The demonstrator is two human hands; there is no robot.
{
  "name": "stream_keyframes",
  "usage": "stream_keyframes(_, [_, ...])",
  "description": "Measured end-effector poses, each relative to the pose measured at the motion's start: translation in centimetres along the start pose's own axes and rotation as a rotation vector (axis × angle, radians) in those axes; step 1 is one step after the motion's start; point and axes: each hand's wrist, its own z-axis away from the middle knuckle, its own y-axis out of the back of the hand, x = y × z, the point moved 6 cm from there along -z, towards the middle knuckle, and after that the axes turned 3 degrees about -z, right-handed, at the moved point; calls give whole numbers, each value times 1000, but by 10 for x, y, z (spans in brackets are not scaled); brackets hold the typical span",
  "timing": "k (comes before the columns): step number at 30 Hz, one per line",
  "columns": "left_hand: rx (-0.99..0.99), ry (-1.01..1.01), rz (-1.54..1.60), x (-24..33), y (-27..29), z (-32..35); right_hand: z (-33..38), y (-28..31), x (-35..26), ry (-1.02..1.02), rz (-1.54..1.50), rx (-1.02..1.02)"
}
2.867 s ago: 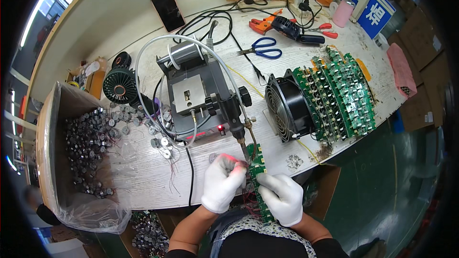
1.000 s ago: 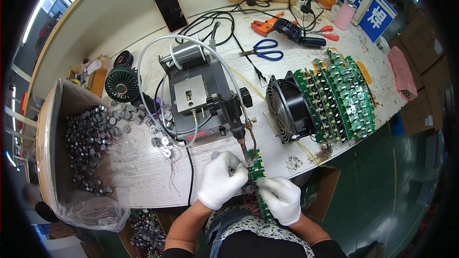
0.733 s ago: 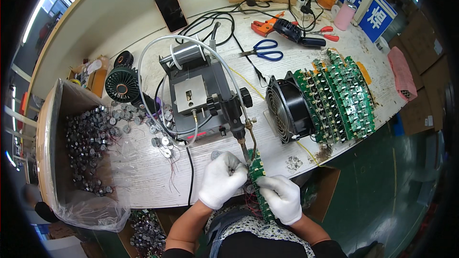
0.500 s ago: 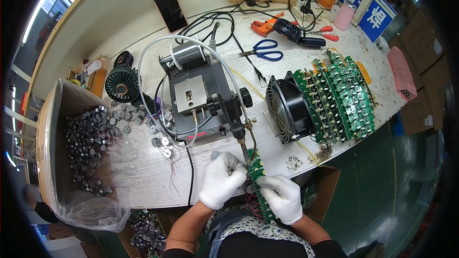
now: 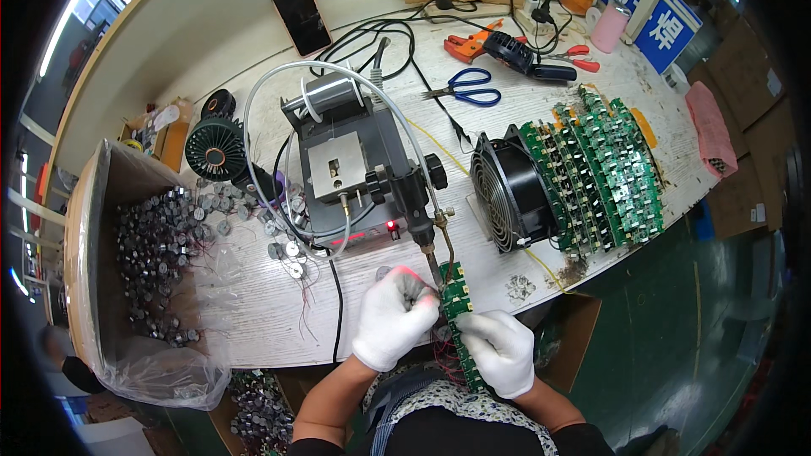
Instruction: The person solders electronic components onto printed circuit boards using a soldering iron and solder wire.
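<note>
My right hand (image 5: 497, 353), in a white glove, is closed on the edge of a long green circuit board (image 5: 457, 299). The board stretches from the soldering tip (image 5: 433, 268) down toward my lap. My left hand (image 5: 391, 318), also gloved, is pinched near the board's upper end, just below the tip. A small round grey motor (image 5: 383, 273) shows at its fingers; its wires are hidden there. Red light falls on the left glove. Thin red wires (image 5: 448, 363) hang beside the board. The soldering machine (image 5: 351, 169) carries a solder spool (image 5: 329, 97).
Left stands a lined box (image 5: 89, 262) of small round motors, with loose ones beside it. A black fan (image 5: 515, 190) and rows of green boards (image 5: 604, 177) stand right. Behind are blue scissors (image 5: 473, 89), a phone (image 5: 302, 19), cables and a small handheld fan (image 5: 215, 150).
A red light on the soldering machine's front has come on, and a red glow shows on my left glove. Both hands have barely shifted.
</note>
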Motion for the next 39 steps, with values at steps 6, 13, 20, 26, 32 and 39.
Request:
stream_keyframes(6, [5,2,13,-6,-1,0,0,-1,3,-17,-2,-9])
stream_keyframes(13, [13,9,24,-9,-2,0,0,-2,6,-34,-3,-16])
stream_keyframes(20, [-35,77,167,-17,-4,0,0,-1,10,-108,-77,-44])
stream_keyframes(26, [-95,115,358,-20,-7,1,-2,-2,12,-189,-118,-64])
stream_keyframes(32, [-108,115,364,-26,4,6,-4,-8,10,-120,-82,-89])
stream_keyframes(39, [360,-191,12,-15,81,19,-2,-6,7,-109,75,-30])
